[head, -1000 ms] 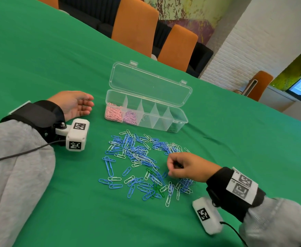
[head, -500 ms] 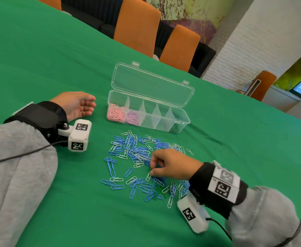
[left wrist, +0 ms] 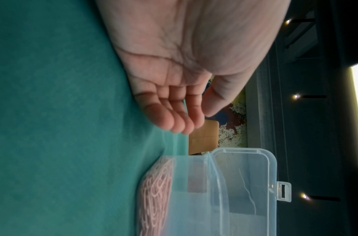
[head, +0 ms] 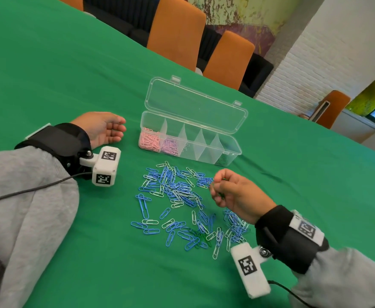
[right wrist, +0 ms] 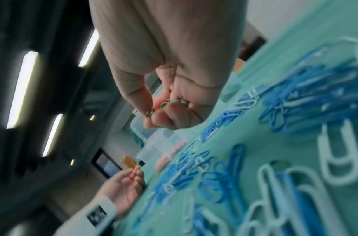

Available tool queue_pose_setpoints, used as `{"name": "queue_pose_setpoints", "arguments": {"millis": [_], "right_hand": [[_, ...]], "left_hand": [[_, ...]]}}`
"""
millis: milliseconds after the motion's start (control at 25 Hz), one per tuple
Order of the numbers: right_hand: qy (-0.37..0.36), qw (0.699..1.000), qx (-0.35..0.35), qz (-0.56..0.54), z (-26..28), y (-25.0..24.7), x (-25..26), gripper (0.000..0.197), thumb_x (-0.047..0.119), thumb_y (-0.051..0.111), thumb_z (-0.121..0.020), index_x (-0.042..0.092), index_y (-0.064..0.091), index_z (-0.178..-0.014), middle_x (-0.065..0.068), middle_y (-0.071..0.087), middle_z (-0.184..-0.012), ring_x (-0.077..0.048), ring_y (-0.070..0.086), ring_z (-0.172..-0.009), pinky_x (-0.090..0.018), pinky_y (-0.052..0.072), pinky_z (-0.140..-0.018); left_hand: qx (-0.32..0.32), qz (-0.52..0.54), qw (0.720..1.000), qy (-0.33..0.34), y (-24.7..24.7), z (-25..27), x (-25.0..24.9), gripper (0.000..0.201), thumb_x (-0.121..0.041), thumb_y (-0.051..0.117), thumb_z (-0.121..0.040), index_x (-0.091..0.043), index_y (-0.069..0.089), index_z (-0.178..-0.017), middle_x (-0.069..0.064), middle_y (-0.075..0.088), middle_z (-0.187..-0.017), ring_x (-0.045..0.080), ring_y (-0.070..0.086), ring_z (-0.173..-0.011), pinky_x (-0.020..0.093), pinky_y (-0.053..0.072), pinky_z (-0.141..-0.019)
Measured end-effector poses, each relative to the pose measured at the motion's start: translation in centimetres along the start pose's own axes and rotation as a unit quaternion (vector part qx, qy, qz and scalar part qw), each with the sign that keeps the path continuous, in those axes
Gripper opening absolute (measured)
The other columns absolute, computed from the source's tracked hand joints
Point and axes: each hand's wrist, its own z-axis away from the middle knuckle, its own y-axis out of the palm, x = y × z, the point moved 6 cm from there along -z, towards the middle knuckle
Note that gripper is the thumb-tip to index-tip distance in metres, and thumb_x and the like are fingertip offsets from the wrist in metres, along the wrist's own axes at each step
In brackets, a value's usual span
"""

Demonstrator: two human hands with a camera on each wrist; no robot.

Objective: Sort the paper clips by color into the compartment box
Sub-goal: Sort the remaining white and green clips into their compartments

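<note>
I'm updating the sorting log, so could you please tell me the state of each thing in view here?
box: lid open, upright behind it
pink clips: in the leftmost compartment
lilac clips: in the second compartment
loose clips: blue, white and a few green, scattered on the cloth
right hand: raised, pinching green clips
left hand: resting palm up, holding nothing

Even, soft daylight overhead; sharp head view, motion-blurred right wrist view, dim left wrist edges.

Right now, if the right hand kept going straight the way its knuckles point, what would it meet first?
The right hand, pinching green clips, points toward the compartment box. It would likely meet the box's near wall first, though its height above the table is unclear.
</note>
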Motion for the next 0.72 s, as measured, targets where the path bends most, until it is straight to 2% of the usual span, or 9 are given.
{"name": "queue_pose_setpoints", "arguments": {"millis": [80,200,240,320,360,400,440,480,720], "right_hand": [[0.042,0.993,0.043,-0.105,0.6,0.6,-0.4,0.024,0.003,0.049,-0.072,0.010,0.052,-0.095,-0.006,0.055,-0.068,-0.017,0.050,-0.055,-0.022,0.040,-0.046],[0.079,0.983,0.127,-0.102,1.5,2.2,-0.9,0.023,0.003,0.047,-0.071,0.009,0.058,-0.091,-0.004,0.053,-0.071,-0.015,0.051,-0.058,-0.022,0.040,-0.048],[0.079,0.985,0.143,-0.060,1.9,2.6,-0.9,0.021,0.003,0.049,-0.072,0.010,0.058,-0.089,-0.001,0.052,-0.069,-0.013,0.048,-0.056,-0.021,0.039,-0.048],[0.042,0.972,0.174,0.152,2.6,3.2,-1.1,0.019,0.004,0.056,-0.076,0.014,0.057,-0.092,0.004,0.048,-0.067,-0.008,0.042,-0.054,-0.019,0.037,-0.052],[0.019,0.935,0.192,0.298,3.0,3.4,-1.4,0.023,0.006,0.062,-0.078,0.019,0.056,-0.095,0.006,0.045,-0.069,-0.007,0.039,-0.056,-0.020,0.037,-0.055],[-0.001,0.880,0.203,0.430,3.3,3.6,-1.8,0.028,0.010,0.067,-0.078,0.023,0.054,-0.099,0.007,0.043,-0.071,-0.006,0.038,-0.057,-0.021,0.037,-0.058],[-0.019,0.824,0.201,0.530,3.5,3.9,-2.1,0.031,0.013,0.069,-0.078,0.026,0.052,-0.102,0.008,0.042,-0.072,-0.005,0.037,-0.058,-0.023,0.036,-0.059],[-0.036,0.790,0.191,0.581,3.6,4.2,-2.1,0.032,0.016,0.069,-0.078,0.027,0.051,-0.102,0.009,0.041,-0.073,-0.004,0.037,-0.058,-0.022,0.035,-0.059],[-0.076,0.788,0.166,0.588,3.1,4.9,-1.8,0.010,0.016,0.064,-0.084,0.020,0.056,-0.088,-0.001,0.053,-0.083,-0.013,0.046,-0.070,-0.028,0.042,-0.068]], "left_hand": [[0.000,-0.001,1.000,0.000,-0.1,0.0,0.0,0.018,-0.011,0.042,-0.098,-0.010,0.053,-0.083,0.005,0.051,-0.072,0.005,0.053,-0.041,0.015,0.046,-0.042],[0.002,-0.002,1.000,-0.001,0.0,0.0,0.0,0.018,-0.011,0.042,-0.098,-0.010,0.053,-0.084,0.005,0.051,-0.074,0.005,0.054,-0.040,0.014,0.047,-0.043],[0.003,-0.003,1.000,-0.002,0.0,0.0,0.0,0.018,-0.011,0.041,-0.098,-0.010,0.053,-0.084,0.005,0.051,-0.075,0.005,0.054,-0.040,0.014,0.047,-0.043],[0.003,-0.005,1.000,-0.004,0.0,0.1,0.0,0.018,-0.011,0.041,-0.098,-0.010,0.052,-0.084,0.005,0.050,-0.074,0.004,0.054,-0.040,0.014,0.047,-0.042],[0.003,-0.004,1.000,-0.004,0.1,0.1,0.0,0.018,-0.011,0.041,-0.098,-0.010,0.052,-0.084,0.005,0.051,-0.073,0.004,0.054,-0.040,0.014,0.047,-0.042],[0.003,-0.004,1.000,-0.004,0.1,0.2,-0.1,0.018,-0.011,0.041,-0.098,-0.010,0.052,-0.084,0.005,0.051,-0.072,0.004,0.053,-0.040,0.014,0.047,-0.042],[0.002,-0.003,1.000,-0.005,0.1,0.2,-0.1,0.018,-0.011,0.041,-0.098,-0.010,0.052,-0.083,0.004,0.052,-0.070,0.005,0.053,-0.041,0.014,0.047,-0.043],[0.001,-0.002,1.000,-0.006,0.1,0.2,-0.1,0.019,-0.011,0.042,-0.098,-0.010,0.053,-0.083,0.002,0.054,-0.066,0.005,0.053,-0.041,0.015,0.047,-0.043],[-0.007,0.012,1.000,-0.007,0.0,0.2,-0.1,0.019,-0.011,0.042,-0.098,-0.010,0.053,-0.082,-0.004,0.058,-0.051,0.005,0.053,-0.040,0.015,0.046,-0.042]]}}
